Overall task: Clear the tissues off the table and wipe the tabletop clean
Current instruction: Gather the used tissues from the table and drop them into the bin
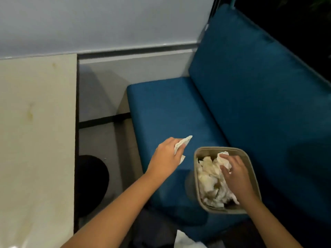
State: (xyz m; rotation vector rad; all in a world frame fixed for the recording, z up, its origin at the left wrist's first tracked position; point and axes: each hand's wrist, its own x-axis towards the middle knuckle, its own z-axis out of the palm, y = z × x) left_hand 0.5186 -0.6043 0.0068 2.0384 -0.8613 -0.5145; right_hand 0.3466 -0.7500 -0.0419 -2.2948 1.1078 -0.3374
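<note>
— Okay, I've got both hands out over the blue sofa seat (170, 108), just right of the bench (35, 158).

— Where's the tissue?

— My left hand (167, 154) pinches a folded tissue (185, 141) between thumb and fingers. It's above the seat, just left of the bin (250, 158) and not touching it. Its long axis runs from near-left to far-right, and the free corner points toward the backrest (250, 86).

— And the right?

— My right hand (234, 173) is in the bin's mouth, fingers curled round a wad of the crumpled tissues (209, 181) filling it.

— How does the bin sit?

— Upright on the seat, mouth facing up at me. It's a rounded rectangle, long side running away from me.

— The bench?

— Pale top along the left of my view, its long edge running off toward the wall. Yellowish stains (31, 111) show on it. I can see no tissues on the part in view.
</note>
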